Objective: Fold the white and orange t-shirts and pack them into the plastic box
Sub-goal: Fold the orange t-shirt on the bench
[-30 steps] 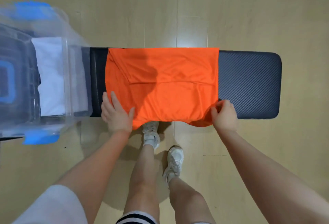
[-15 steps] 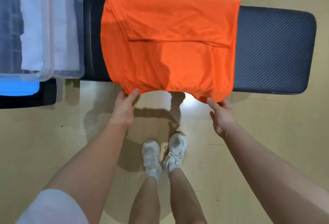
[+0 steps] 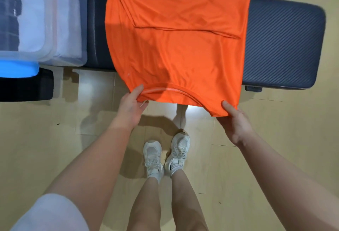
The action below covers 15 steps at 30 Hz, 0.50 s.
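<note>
The orange t-shirt lies partly folded across a dark padded bench, with its collar end hanging over the near edge. My left hand pinches the near left corner by the collar. My right hand pinches the near right corner. Both corners are lifted off the bench toward me. The clear plastic box stands on the bench's left end, and the folded white t-shirt lies inside it.
A blue latch sticks out from the box's near side. A black bench part sits below the box. My legs and white shoes stand on the wooden floor in front of the bench.
My hands went from resting on the shirt at the bench's near edge to gripping its near corners and pulling them toward me. The view tilted down, so the bench moved up in frame.
</note>
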Motion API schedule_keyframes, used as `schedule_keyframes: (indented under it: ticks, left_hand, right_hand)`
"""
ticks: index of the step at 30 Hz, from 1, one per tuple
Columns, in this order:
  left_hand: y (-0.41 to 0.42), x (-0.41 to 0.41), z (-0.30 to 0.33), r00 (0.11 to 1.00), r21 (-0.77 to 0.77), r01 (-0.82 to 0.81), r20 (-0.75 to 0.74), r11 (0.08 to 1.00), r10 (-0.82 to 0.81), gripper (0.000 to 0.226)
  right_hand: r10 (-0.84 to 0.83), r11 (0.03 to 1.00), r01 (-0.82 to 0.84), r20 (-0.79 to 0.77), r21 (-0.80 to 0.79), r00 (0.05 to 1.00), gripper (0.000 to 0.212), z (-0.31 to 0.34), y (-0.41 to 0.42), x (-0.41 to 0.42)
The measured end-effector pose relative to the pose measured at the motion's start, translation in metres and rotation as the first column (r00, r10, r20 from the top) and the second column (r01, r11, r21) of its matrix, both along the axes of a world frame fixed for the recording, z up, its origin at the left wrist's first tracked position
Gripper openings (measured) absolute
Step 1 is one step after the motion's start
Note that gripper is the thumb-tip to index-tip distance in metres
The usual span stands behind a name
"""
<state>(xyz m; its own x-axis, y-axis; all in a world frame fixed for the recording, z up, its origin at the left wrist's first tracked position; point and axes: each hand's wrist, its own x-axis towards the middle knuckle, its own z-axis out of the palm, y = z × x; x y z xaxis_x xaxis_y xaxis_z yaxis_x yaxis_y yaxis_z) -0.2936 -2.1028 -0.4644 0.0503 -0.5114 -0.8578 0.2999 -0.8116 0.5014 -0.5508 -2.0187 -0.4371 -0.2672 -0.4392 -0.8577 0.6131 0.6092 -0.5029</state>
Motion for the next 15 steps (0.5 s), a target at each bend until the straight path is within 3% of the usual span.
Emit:
schedule_keyframes:
  ticks: [2, 7, 9, 12, 15]
  left_hand:
    - [0.007, 0.000, 0.019, 0.996, 0.035, -0.083, 0.023, 0.996, 0.083, 0.012]
    - [-0.007, -0.009, 0.081, 0.956, 0.033, -0.128, 0.271, 0.991, 0.114, 0.010]
    - [-0.022, -0.013, 0.100, 0.927, 0.007, -0.105, 0.363, 0.994, 0.095, 0.006]
    - [-0.047, -0.018, 0.119, 0.868, -0.021, 0.001, 0.497, 1.000, 0.010, 0.019]
    - [-0.075, -0.023, 0.124, 0.835, 0.013, 0.043, 0.548, 0.999, -0.042, 0.020]
  right_hand:
    - [-0.015, 0.999, 0.016, -0.022, 0.052, 1.000, 0.011, 0.013, 0.002, 0.002]
    - [-0.033, 0.993, 0.048, -0.140, 0.107, 0.990, 0.007, 0.059, -0.006, 0.009]
    - [-0.018, 0.995, 0.042, -0.233, 0.096, 0.972, 0.013, 0.075, -0.017, 0.009]
    - [0.030, 0.996, 0.003, -0.351, 0.092, 0.936, 0.029, 0.093, -0.042, 0.006]
    - [0.039, 0.996, -0.004, -0.414, 0.085, 0.909, 0.034, 0.096, -0.075, -0.002]
